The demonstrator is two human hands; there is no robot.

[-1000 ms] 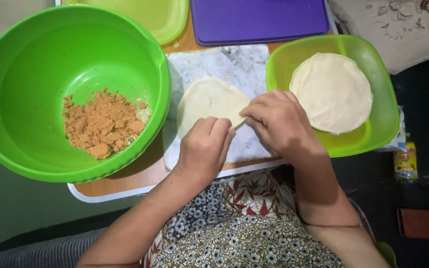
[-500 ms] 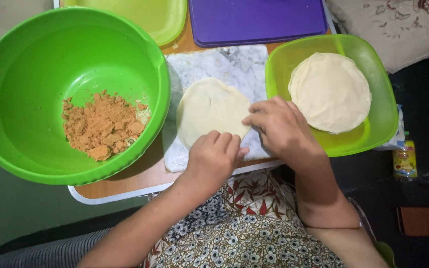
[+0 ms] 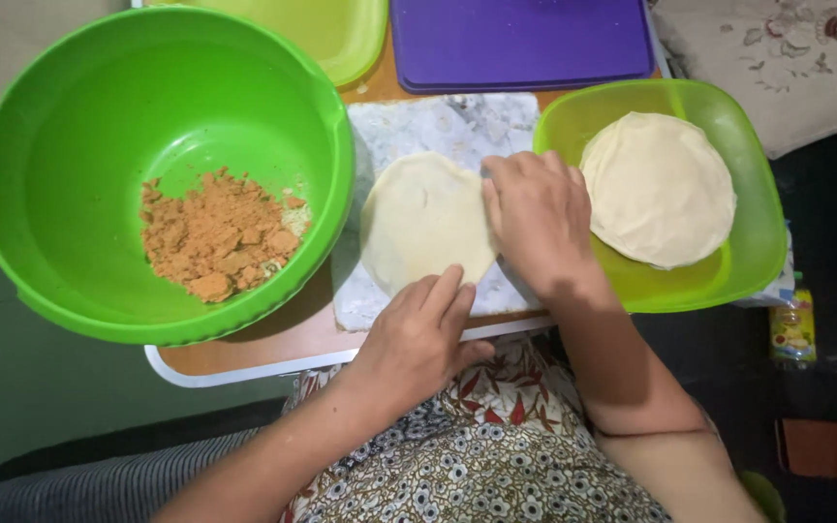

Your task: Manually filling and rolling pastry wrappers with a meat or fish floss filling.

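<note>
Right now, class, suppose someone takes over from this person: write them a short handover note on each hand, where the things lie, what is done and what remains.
Left hand: flat, fingertips on the near edge of the dough round.
Right hand: flat on its right edge.
The dough round lies flattened on the marble slab.
Green bowl to the left holds brown crumbly filling.
Green tray to the right holds stacked dough rounds.
Done: round laid out flat.
Left: it bears no filling yet.

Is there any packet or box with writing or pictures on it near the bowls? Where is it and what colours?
Small packet: at the right edge, on the dark floor just beyond the square green tray; upright rectangle, yellow and green with a reddish patch.
No other packages, signs or screens show.
</note>
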